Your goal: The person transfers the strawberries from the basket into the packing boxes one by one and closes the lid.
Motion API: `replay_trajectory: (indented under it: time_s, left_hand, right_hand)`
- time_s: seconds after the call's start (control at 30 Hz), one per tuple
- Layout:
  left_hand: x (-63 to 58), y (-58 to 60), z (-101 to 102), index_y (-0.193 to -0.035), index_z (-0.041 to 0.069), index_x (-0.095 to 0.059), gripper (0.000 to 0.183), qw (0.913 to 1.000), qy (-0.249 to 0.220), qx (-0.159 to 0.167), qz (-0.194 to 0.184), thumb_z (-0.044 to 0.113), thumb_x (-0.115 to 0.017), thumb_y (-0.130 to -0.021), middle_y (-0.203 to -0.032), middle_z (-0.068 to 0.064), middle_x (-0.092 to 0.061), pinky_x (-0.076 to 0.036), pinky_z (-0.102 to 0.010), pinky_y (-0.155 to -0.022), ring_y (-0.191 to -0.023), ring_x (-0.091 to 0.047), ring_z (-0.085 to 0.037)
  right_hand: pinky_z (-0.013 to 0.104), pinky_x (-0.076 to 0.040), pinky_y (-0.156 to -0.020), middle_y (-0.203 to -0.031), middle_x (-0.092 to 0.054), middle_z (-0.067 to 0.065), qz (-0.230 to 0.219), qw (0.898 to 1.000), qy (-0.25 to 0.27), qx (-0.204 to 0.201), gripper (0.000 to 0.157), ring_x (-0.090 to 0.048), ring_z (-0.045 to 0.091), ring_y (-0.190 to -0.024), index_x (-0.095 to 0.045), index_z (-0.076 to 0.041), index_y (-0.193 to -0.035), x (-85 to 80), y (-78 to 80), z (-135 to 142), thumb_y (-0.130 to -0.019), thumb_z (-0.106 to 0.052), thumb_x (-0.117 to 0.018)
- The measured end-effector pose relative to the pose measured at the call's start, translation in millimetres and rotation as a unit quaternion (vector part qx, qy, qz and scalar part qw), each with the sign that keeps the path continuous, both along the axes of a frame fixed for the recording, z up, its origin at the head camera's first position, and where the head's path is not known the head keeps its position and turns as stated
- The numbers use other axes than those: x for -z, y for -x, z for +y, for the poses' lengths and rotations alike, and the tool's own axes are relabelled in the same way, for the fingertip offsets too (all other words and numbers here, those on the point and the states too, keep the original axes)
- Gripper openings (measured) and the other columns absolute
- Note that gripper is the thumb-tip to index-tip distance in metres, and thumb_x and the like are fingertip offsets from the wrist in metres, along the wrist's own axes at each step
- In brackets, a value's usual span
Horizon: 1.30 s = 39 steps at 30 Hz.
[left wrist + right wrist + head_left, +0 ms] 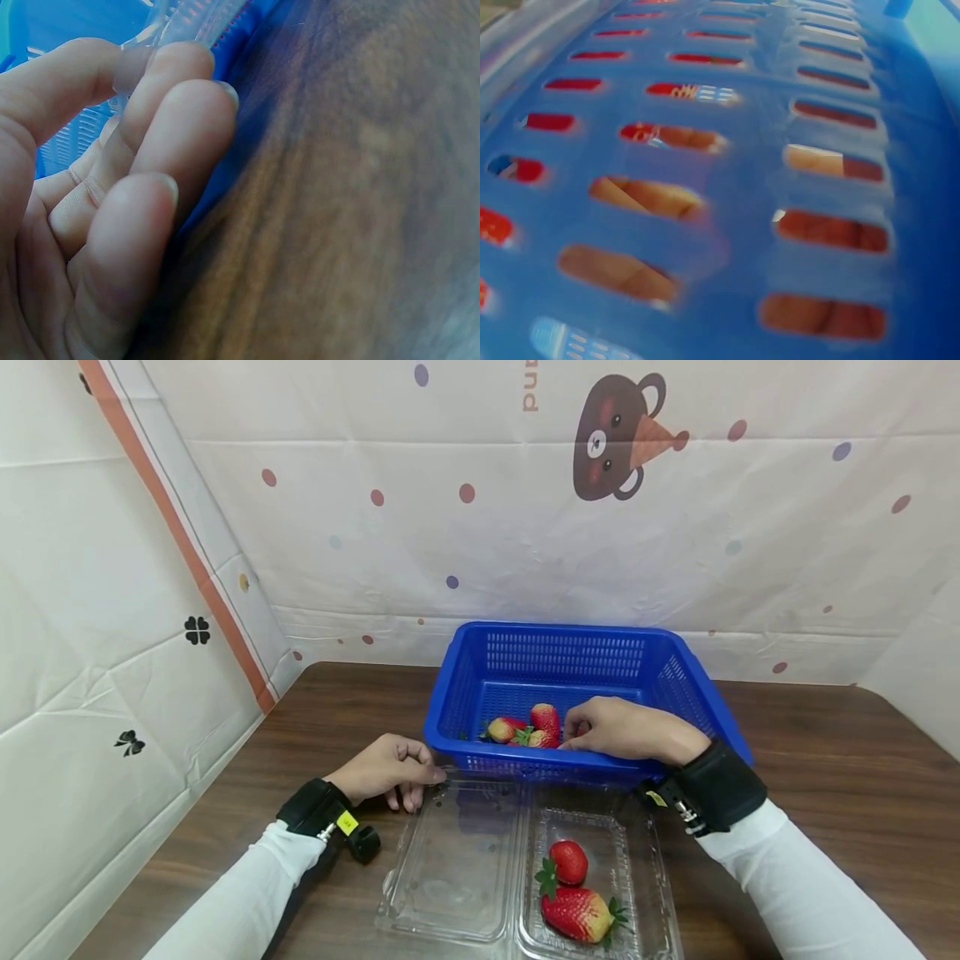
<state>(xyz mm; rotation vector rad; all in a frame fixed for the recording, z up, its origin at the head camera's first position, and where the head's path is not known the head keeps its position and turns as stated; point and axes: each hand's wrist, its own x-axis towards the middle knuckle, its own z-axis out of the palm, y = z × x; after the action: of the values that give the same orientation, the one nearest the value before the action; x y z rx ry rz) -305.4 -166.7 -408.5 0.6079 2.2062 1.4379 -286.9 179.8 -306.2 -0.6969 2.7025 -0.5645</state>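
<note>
My left hand point(386, 770) pinches the far left corner of an open clear plastic clamshell box point(457, 885) between thumb and index finger. In the left wrist view the plastic edge point(178, 28) shows between the fingertips. Two strawberries, a small one point(568, 862) and a larger one point(573, 914), lie in the box's right half. Behind it, my right hand point(630, 727) reaches into a blue basket point(555, 632), its curled fingers round a strawberry point(583, 728) that they mostly cover. Through the slots in the right wrist view, fingers point(615, 271) and red fruit show.
Several more strawberries point(544, 718) are gathered inside the basket, left of my right hand. The basket's front wall stands right at the clamshell's far edge. A brown wooden table point(352, 710) carries everything, with a patterned white sheet point(420, 552) hanging behind.
</note>
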Motion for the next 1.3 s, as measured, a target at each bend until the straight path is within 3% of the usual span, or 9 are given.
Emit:
replay_trajectory:
  time_s: [0.47, 0.83, 1.3]
  left_hand:
    - [0.0, -0.6, -0.4, -0.085, 0.005, -0.063, 0.03, 1.0, 0.003, 0.003, 0.005, 0.034, -0.071, -0.087, -0.06, -0.009, -0.066, -0.048, -0.022, -0.04, -0.049, -0.061, -0.02]
    - [-0.7, -1.2, -0.8, -0.085, 0.005, -0.063, 0.031, 1.0, 0.0, 0.002, 0.004, 0.034, -0.071, -0.087, -0.06, -0.009, -0.066, -0.049, -0.022, -0.04, -0.049, -0.06, -0.02]
    - [-1.0, -1.3, -1.0, -0.085, 0.004, -0.063, 0.031, 1.0, -0.006, 0.003, -0.006, 0.034, -0.072, -0.086, -0.06, -0.008, -0.065, -0.048, -0.022, -0.04, -0.048, -0.06, -0.018]
  right_hand:
    - [0.032, -0.047, -0.063, -0.077, -0.062, -0.002, 0.01, 1.0, -0.001, 0.011, 0.012, -0.054, 0.015, -0.067, -0.067, -0.018, -0.086, -0.1, -0.6, 0.1, -0.092, -0.028, -0.066]
    - [0.031, -0.048, -0.061, -0.075, -0.063, -0.002, 0.052, 0.998, 0.014, 0.011, 0.012, -0.054, 0.014, -0.065, -0.067, -0.018, -0.087, -7.5, -7.6, -1.3, -0.089, -0.03, -0.069]
    - [0.031, -0.051, -0.06, -0.076, -0.066, -0.005, 0.115, 0.993, 0.03, 0.012, 0.015, -0.056, 0.012, -0.067, -0.069, -0.02, -0.09, -28.2, -28.0, -3.1, -0.087, -0.034, -0.071]
